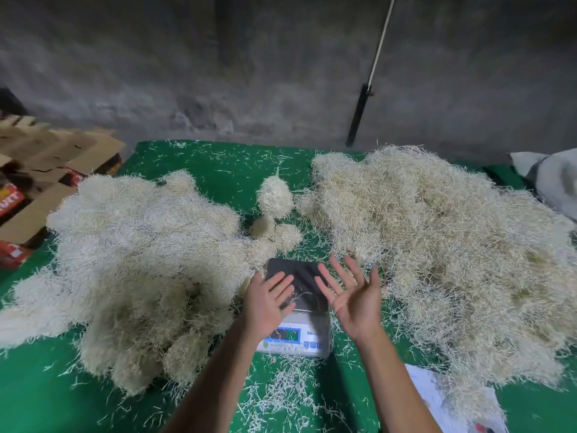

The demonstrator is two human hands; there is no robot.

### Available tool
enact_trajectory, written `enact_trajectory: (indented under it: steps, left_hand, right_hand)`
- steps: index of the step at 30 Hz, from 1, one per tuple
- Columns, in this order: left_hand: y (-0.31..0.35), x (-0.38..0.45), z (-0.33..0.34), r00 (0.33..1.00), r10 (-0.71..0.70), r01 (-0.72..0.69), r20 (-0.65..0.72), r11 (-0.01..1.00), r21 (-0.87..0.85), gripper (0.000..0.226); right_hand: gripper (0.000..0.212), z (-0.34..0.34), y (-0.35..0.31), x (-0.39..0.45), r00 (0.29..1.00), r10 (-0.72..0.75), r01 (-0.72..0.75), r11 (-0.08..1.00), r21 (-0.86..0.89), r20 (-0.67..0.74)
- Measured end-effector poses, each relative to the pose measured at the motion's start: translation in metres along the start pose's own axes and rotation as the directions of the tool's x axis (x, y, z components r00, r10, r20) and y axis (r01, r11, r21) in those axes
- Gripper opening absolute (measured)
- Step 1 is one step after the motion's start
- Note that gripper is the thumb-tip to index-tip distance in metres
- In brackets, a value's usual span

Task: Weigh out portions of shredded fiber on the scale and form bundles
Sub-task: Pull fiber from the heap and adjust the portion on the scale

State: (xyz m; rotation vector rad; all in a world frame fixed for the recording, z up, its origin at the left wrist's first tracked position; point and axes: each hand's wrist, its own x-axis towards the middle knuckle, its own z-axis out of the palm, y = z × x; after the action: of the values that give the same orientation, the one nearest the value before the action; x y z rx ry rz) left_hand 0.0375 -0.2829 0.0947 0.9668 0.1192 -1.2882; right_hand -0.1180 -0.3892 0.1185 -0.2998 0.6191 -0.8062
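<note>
two open hands hovered over a small scale between heaps of shredded fiber.

the left hand (267,303) and the right hand (351,292) were both spread, fingers straight and apart, palms turned partly toward each other, and neither held anything. they hung above the dark platform of the scale (296,307), which carried only a few stray strands; its lit display sat at the near edge, the digits too blurred to read. the scale stood on a green table covering (218,170) littered with loose shreds. a pale heap of fiber (140,260) lay just left of the scale, and a larger, looser heap (437,245) lay to its right. a small egg-shaped bundle (274,196) lay beyond the scale, between the heaps. cardboard boxes (46,170) sat at the far left.
</note>
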Motion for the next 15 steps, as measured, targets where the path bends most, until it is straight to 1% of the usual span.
enact_trajectory:
  steps: [4,7,11,13,14,15]
  left_hand:
    - [-0.007,0.005,-0.002,0.999,-0.031,0.031,0.008,0.999,0.013,0.065]
    - [-0.018,0.010,0.002,0.997,-0.075,0.074,0.012,0.996,0.046,0.064]
    - [-0.039,0.030,0.021,0.990,-0.141,0.139,0.020,0.988,0.060,0.061]
    - [-0.052,0.042,0.037,0.985,-0.169,0.166,0.021,0.981,0.104,0.061]
    - [-0.058,0.048,0.045,0.984,-0.179,0.175,0.019,0.976,0.133,0.061]
    - [-0.065,0.054,0.053,0.982,-0.186,0.180,0.019,0.970,0.164,0.061]
  right_hand:
    - [0.065,-0.016,0.024,-0.007,0.998,0.027,-0.027,1.000,-0.006,-0.058]
    - [0.061,-0.029,0.032,-0.008,0.996,0.027,-0.033,0.998,-0.059,-0.089]
    - [0.053,-0.050,0.027,-0.003,0.993,-0.020,0.000,0.987,-0.161,-0.118]
    - [0.048,-0.060,0.015,0.003,0.987,-0.077,0.043,0.970,-0.238,-0.138]
    - [0.046,-0.066,0.008,0.006,0.984,-0.117,0.072,0.949,-0.307,-0.132]
    - [0.042,-0.073,0.001,0.009,0.977,-0.173,0.106,0.899,-0.425,-0.123]
